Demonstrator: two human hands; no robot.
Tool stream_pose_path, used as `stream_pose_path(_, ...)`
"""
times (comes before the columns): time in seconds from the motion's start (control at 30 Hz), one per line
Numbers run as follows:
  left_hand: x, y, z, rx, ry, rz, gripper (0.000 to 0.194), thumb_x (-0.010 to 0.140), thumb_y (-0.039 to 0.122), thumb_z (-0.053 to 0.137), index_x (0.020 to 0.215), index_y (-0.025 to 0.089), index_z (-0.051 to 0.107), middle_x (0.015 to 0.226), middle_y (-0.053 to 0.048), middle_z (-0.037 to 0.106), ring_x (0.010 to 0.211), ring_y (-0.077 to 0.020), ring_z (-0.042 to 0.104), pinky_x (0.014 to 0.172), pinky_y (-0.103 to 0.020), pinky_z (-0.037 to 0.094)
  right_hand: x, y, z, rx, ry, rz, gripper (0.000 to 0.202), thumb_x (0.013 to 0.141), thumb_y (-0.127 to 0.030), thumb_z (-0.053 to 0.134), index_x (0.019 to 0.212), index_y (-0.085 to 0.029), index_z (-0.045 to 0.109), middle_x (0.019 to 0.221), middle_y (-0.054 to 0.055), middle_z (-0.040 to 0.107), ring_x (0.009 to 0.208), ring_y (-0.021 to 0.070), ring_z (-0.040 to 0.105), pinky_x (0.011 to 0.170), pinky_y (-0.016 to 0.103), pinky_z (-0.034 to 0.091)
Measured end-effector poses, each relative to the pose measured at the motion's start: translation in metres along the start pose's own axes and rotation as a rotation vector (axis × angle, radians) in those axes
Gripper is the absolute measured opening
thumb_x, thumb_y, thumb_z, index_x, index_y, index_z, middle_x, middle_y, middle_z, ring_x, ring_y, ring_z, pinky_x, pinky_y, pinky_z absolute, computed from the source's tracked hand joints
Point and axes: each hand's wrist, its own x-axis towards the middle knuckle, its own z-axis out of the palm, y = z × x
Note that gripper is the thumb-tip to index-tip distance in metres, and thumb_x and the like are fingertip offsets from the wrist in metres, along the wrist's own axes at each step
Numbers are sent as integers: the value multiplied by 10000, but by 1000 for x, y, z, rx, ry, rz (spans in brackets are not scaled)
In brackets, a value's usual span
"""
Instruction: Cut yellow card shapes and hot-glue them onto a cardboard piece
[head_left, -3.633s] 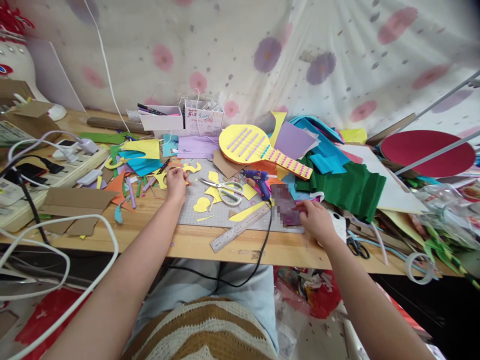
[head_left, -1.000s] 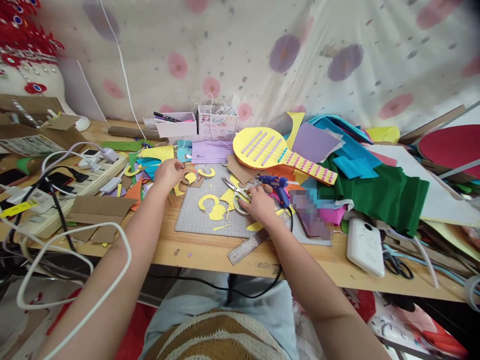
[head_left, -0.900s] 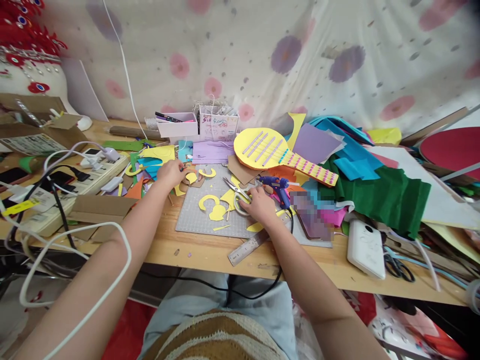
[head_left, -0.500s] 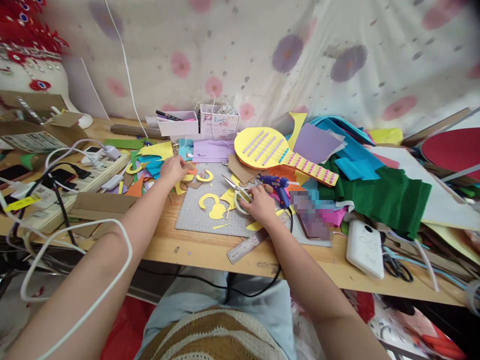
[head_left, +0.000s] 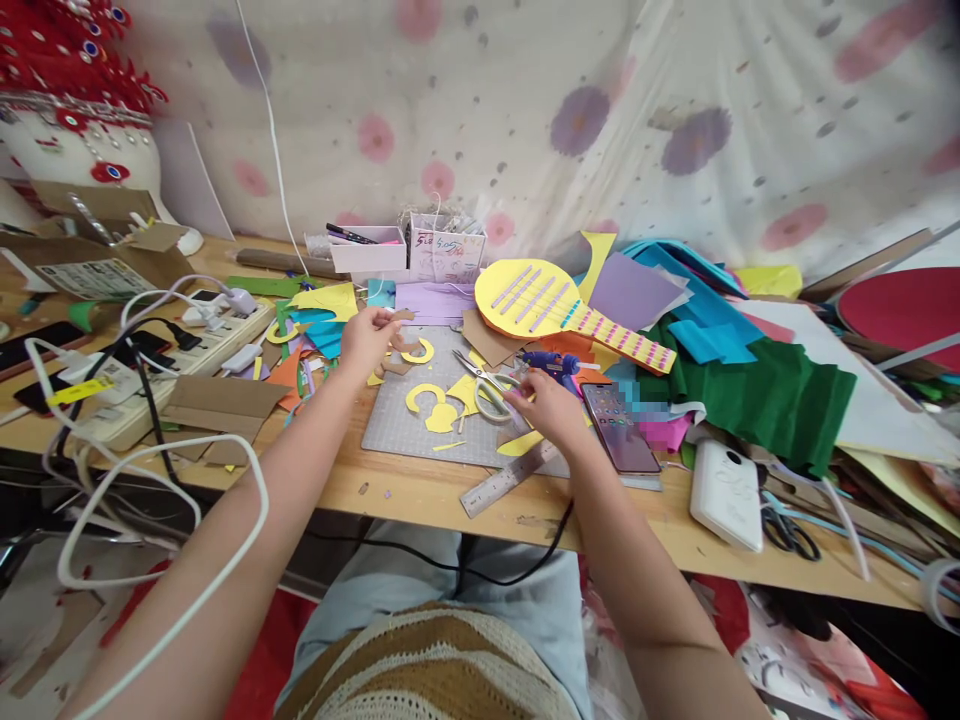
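Note:
My left hand (head_left: 369,338) is closed on a small piece of brown cardboard (head_left: 403,316) above the left edge of the grey cutting mat (head_left: 390,430). My right hand (head_left: 546,402) has its fingers pinched at the handles of the scissors (head_left: 487,388), which lie on the mat with blades pointing up and left. Yellow cut pieces (head_left: 440,417) lie between the hands, with a curved yellow piece (head_left: 420,351) close to my left hand. A blue glue gun (head_left: 551,363) rests just behind my right hand. The metal ruler (head_left: 499,484) lies at the mat's front edge.
A yellow paper instrument (head_left: 517,297) lies behind the mat. On the right are a phone (head_left: 624,440), a white power bank (head_left: 726,495), black-handled scissors (head_left: 789,532) and green fabric (head_left: 772,395). Power strips (head_left: 180,370) and looping cables sit left.
My left hand has shifted slightly right and now has brown cardboard at its fingertips instead of an orange piece. My right hand has moved a little right on the scissors' handles. The view has shifted slightly.

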Motion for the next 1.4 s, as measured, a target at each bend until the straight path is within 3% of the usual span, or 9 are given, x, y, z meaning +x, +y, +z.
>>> stream_pose_path(0.1, -9, -2, 16, -261, -99, -136, 139, 773, 254, 545, 875, 160, 534, 778, -27, 660, 648, -140, 638, 567, -263, 507, -7, 23, -21, -105, -174, 121, 466, 765, -620, 421, 640, -192, 557, 672, 59, 613, 623, 181, 552, 548, 271, 349)
stream_pose_path(0.3, -28, -11, 42, -330, -272, -237, 145, 761, 289, 577, 802, 164, 515, 650, -10, 641, 516, -132, 597, 538, -287, 499, -10, 44, -29, -158, -159, 168, 461, 748, -611, 426, 614, -187, 546, 666, 65, 612, 612, 181, 551, 527, 267, 332)
stream_pose_path(0.5, -44, -27, 68, -339, -397, -78, 132, 767, 297, 552, 764, 187, 478, 663, -22, 652, 575, -141, 612, 577, -273, 476, -4, 48, -27, -200, -156, 285, 491, 744, -637, 417, 707, -172, 570, 790, 107, 628, 749, 236, 586, 588, 296, 372)
stream_pose_path(0.6, -49, -31, 69, -223, -397, 44, 135, 785, 327, 510, 770, 199, 473, 688, -22, 665, 573, -136, 599, 558, -259, 448, -2, 56, -22, -173, -60, 322, 494, 745, -611, 449, 858, -145, 565, 925, 140, 614, 849, 262, 578, 659, 324, 400)
stream_pose_path(0.73, -50, -30, 60, 10, -374, 153, 128, 800, 347, 474, 795, 219, 487, 685, 2, 673, 582, -143, 593, 552, -260, 418, 8, 64, -7, -112, 161, 223, 535, 703, -537, 562, 1006, -97, 537, 1038, 172, 558, 1007, 278, 517, 808, 341, 397)
stream_pose_path(0.9, -46, -31, 49, 71, -351, 90, 152, 794, 370, 488, 805, 219, 506, 644, 12, 669, 488, -136, 574, 558, -273, 425, 23, 61, 7, -36, 143, 157, 469, 726, -489, 551, 981, -96, 581, 997, 161, 576, 979, 270, 530, 828, 338, 400)
stream_pose_path(1.17, -42, -34, 48, -86, -293, 4, 188, 823, 390, 444, 853, 214, 504, 628, 27, 654, 312, -79, 424, 435, -235, 381, 17, 61, 11, 375, 259, 238, 494, 689, -592, 523, 903, -155, 610, 846, 85, 630, 781, 213, 563, 694, 319, 423)
stream_pose_path(1.3, -44, -33, 50, 87, -256, 77, 182, 820, 340, 459, 930, 216, 532, 799, -9, 687, 550, -128, 588, 571, -262, 442, 12, 67, 8, 793, 212, 212, 466, 632, -523, 621, 913, -152, 601, 764, 43, 626, 652, 153, 545, 627, 285, 428)
stream_pose_path(1.4, -47, -29, 51, 334, -210, 183, 200, 805, 328, 493, 947, 224, 587, 988, -45, 671, 932, -216, 609, 736, -318, 445, 12, 61, 4, 1065, 115, 147, 426, 621, -496, 648, 856, -148, 575, 676, 18, 597, 560, 113, 513, 556, 253, 411)
